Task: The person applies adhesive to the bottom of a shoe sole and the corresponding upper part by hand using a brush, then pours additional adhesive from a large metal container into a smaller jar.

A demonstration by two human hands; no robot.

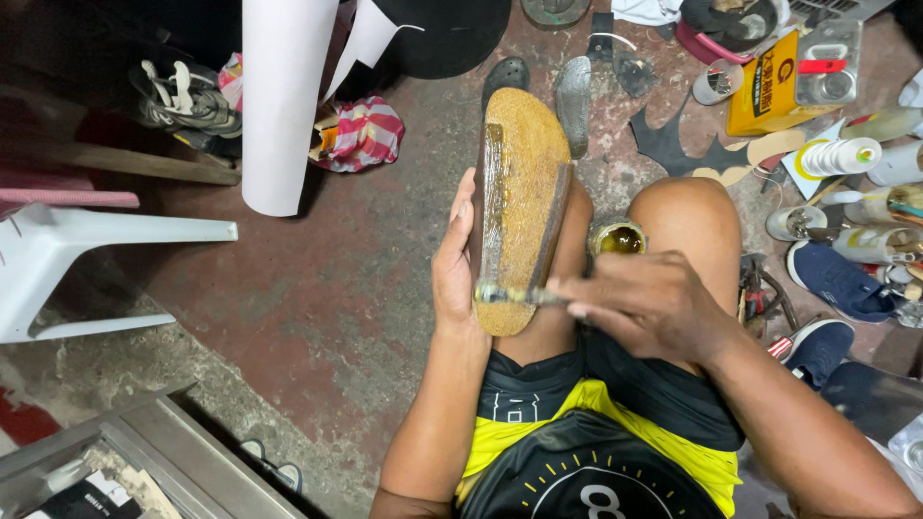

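A tan cork-like sandal sole (pixel 519 183) with dark side strips rests on my left thigh, toe end pointing away. My left hand (pixel 454 264) grips its left edge near the heel. My right hand (pixel 646 303) pinches a small glue-coated brush (pixel 510 295), and the brush tip lies across the heel end of the sole. A shiny wet band of glue runs along the sole's left strip. An open tin of amber glue (pixel 617 238) sits between my knees, just right of the sole.
A white paper roll (pixel 281 101) and a white plastic chair (pixel 67 255) stand at left. Shoe soles, leather scraps, a yellow can (pixel 774 86), white tubes (pixel 838 157) and blue shoes (pixel 838 281) crowd the floor at right. A metal cabinet edge (pixel 173 452) is at lower left.
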